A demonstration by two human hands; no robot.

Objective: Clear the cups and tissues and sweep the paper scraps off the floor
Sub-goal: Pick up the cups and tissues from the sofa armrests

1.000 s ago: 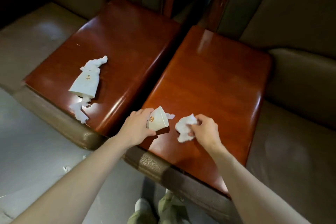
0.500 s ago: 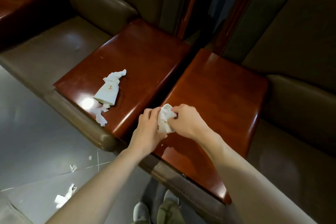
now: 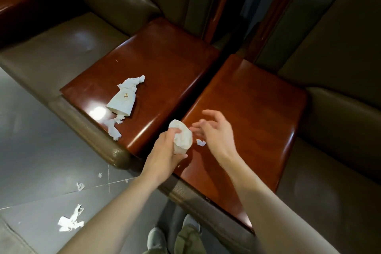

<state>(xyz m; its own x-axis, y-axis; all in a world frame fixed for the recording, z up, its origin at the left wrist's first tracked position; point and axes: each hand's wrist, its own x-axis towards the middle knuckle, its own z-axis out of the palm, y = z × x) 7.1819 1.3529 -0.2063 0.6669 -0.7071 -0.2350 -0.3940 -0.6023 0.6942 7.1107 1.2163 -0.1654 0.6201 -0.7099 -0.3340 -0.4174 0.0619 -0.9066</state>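
The left hand [image 3: 165,150] gripped the cup [image 3: 185,145] at mid-frame, with a tissue [image 3: 179,137] stuffed inside. The right hand [image 3: 216,130] hung loose-fingered, holding nothing, just right of it. A scrap [image 3: 201,142] lay on the table [image 3: 257,109] under those fingers. Pinching it into the upturned cup looked the tidiest move.

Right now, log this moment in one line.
left hand: grips cup | right hand: open, beside cup | scrap: on right table

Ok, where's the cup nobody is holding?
In the head view, the loose cup lies on its side on the left wooden table, near its front edge, between two tissues, left of the left hand.
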